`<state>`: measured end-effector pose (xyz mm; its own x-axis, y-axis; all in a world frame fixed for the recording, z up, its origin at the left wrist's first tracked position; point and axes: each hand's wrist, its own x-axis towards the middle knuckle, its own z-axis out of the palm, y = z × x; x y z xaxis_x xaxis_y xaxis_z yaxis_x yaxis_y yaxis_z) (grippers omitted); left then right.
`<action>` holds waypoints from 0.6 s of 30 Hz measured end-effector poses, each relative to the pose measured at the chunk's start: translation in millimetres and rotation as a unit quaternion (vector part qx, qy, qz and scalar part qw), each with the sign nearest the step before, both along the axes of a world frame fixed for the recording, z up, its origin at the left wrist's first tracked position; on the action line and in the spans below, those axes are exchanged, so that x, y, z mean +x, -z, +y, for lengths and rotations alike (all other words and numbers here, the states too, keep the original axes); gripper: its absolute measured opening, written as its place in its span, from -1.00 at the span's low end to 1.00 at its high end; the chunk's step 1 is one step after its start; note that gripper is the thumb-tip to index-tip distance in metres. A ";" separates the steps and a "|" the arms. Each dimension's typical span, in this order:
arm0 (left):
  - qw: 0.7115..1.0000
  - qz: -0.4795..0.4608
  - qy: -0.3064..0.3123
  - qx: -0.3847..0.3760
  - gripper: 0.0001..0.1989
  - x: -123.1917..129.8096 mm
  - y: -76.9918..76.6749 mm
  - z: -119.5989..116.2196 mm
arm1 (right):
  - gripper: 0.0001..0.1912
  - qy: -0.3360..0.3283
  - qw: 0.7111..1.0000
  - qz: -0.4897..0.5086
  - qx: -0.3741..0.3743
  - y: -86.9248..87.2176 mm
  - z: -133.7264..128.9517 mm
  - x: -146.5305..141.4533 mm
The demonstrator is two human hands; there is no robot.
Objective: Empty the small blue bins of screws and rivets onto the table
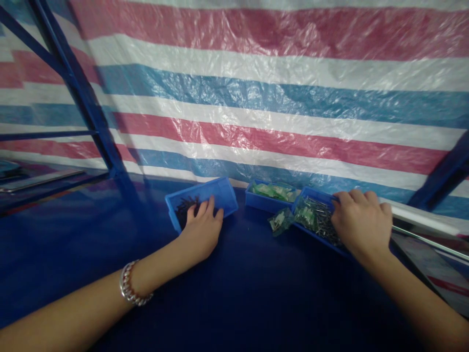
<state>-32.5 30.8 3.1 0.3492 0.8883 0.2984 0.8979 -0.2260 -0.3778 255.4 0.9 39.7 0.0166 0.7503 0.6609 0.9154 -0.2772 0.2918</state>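
My left hand point(201, 227) reaches over the near side of a tilted blue bin point(225, 193), its fingers spread inside. Small dark screw-like pieces point(185, 205) lie heaped beside those fingers. At the right, my right hand point(362, 222) is closed over the right end of another blue bin point(315, 236), with the fingertips hidden behind the knuckles. That bin holds many thin silver screw-like pieces point(324, 220) and a green-tinted plastic packet point(306, 214). A silver chain bracelet point(128, 286) circles my left wrist.
Between the two bins stands a smaller blue bin point(262, 201) with green packets point(273, 190). One packet point(281, 221) lies on the dark blue table point(249, 283). Striped plastic sheeting point(256, 98) hangs behind, with a blue metal frame point(82, 100) at left. Long pale strips point(421, 218) lie at right.
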 end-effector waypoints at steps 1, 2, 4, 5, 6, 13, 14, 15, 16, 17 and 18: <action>1.000 0.002 0.012 -0.004 -0.63 1.5 2.4 -1.4 | -0.66 -0.003 1.000 -0.009 0.007 -0.2 -0.5 -1.1; 1.000 0.003 0.024 -0.008 -0.61 2.7 4.4 -2.6 | -0.67 -0.006 1.000 -0.022 0.015 -0.4 -1.0 -2.4; 0.999 0.004 0.042 -0.014 -0.57 4.2 6.8 -3.5 | -0.72 -0.014 0.998 -0.058 0.027 -1.2 -2.4 -5.6; 0.999 0.005 0.048 -0.015 -0.56 4.5 7.2 -3.4 | -0.75 -0.018 0.996 -0.076 0.031 -1.8 -3.4 -7.6; 0.999 0.004 0.052 -0.017 -0.56 4.6 7.2 -2.9 | -0.77 -0.022 0.995 -0.089 0.031 -2.5 -4.4 -9.9; 0.997 0.002 0.070 -0.014 -0.56 2.9 8.4 1.9 | -0.85 -0.038 0.996 -0.072 -0.027 -6.4 -10.9 -23.8; 0.997 0.002 0.074 -0.012 -0.57 2.7 8.7 1.9 | -0.84 -0.041 0.996 -0.070 -0.030 -6.6 -11.6 -24.5; 0.997 0.002 0.078 -0.009 -0.58 2.7 8.6 1.7 | -0.84 -0.044 0.996 -0.068 -0.032 -7.1 -12.3 -25.1; 0.996 0.002 0.083 -0.007 -0.58 2.6 8.1 1.1 | -0.83 -0.046 0.996 -0.065 -0.037 -8.0 -13.2 -25.6; 0.996 0.003 0.091 -0.006 -0.59 2.6 7.1 0.3 | -0.83 -0.045 0.996 -0.057 -0.048 -9.5 -14.3 -26.0; 0.995 0.005 0.099 -0.006 -0.58 2.7 5.8 -0.9 | -0.83 -0.041 0.996 -0.046 -0.061 -11.7 -15.6 -26.4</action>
<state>-29.8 29.9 -2.7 0.5203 0.8051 0.2849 0.8319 -0.4025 -0.3821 229.0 -14.7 51.4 -0.1041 0.8220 0.5598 0.9015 -0.1598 0.4023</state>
